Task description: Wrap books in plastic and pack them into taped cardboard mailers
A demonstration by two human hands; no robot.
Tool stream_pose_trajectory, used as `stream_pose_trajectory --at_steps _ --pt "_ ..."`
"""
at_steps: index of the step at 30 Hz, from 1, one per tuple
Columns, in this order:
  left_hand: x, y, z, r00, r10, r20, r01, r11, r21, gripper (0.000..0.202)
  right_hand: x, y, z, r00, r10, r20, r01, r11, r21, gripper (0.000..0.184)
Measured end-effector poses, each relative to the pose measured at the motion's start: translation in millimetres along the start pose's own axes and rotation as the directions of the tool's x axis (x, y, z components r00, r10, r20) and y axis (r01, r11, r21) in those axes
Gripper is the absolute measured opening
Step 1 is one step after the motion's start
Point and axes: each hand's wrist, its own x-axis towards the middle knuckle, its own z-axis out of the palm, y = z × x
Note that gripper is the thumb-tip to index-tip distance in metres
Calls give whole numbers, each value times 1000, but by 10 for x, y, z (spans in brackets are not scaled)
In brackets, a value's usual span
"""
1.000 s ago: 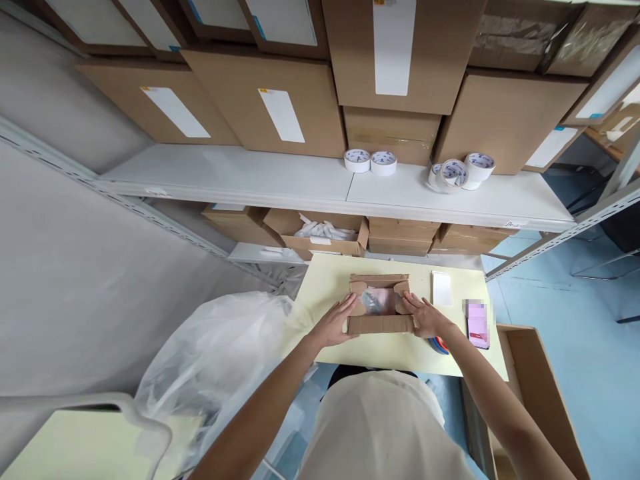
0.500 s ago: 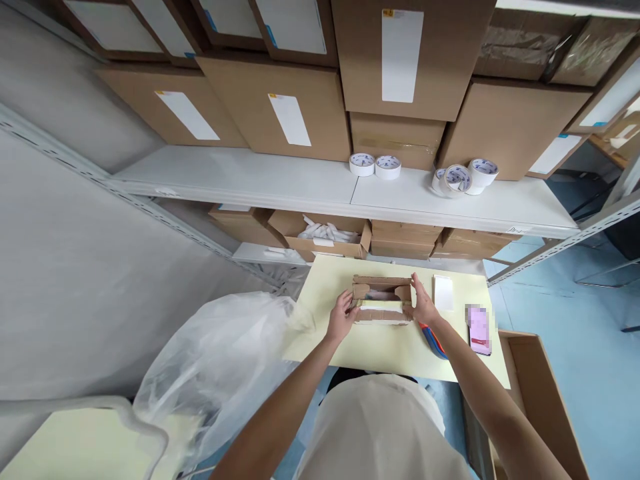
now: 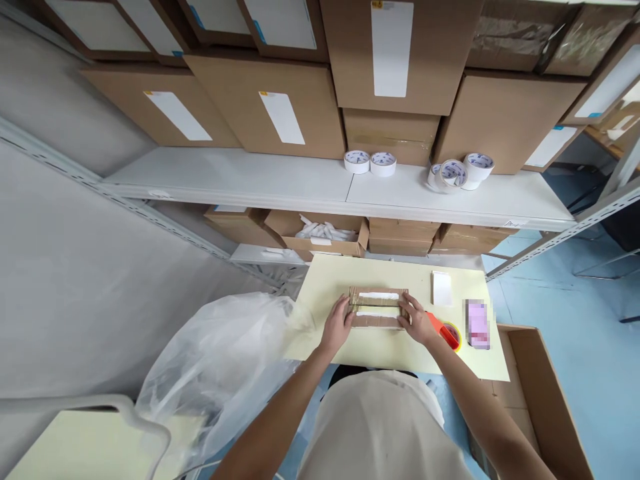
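A small brown cardboard box (image 3: 377, 307) lies on the pale yellow table (image 3: 385, 347) with its top flaps folded shut; white strips show on the flaps. My left hand (image 3: 338, 325) presses against the box's left end, fingers curled over the flap edge. My right hand (image 3: 417, 321) holds down the right end, fingers spread on the top flap. A red and yellow tape dispenser (image 3: 447, 331) sits just right of my right hand.
A white card (image 3: 442, 288) and a pink phone (image 3: 477, 325) lie on the table's right side. Tape rolls (image 3: 370, 162) stand on the white shelf (image 3: 280, 179) among large cartons. A clear plastic bag (image 3: 220, 367) bulges at left; an open carton (image 3: 545, 400) stands at right.
The box's flaps went from open, showing its contents, to folded shut. Both hands moved from the flap sides to pressing the closed top. The tape dispenser now shows beside my right hand.
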Motion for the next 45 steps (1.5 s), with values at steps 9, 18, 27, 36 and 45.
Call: stream_pose_trajectory --at_steps 9,18,27,36,45 --pt "219 473 -74 880 165 446 -352 856 378 110 -115 -108 142 999 -28 -30 28 1000 -4 44" --pt "241 360 -97 862 146 486 -367 841 398 103 -597 255 81 919 199 -339 -252 960 -121 34" --pt "86 279 -102 854 208 477 -400 849 345 101 -851 546 184 766 580 -277 -631 762 -146 29" --pt "1 210 -142 833 274 480 -438 857 272 96 -631 -326 -407 757 422 -499 -370 906 206 44" --pt "-24 200 -195 811 316 492 -468 855 223 93 29 -1068 -313 944 282 -169 -262 956 133 39"
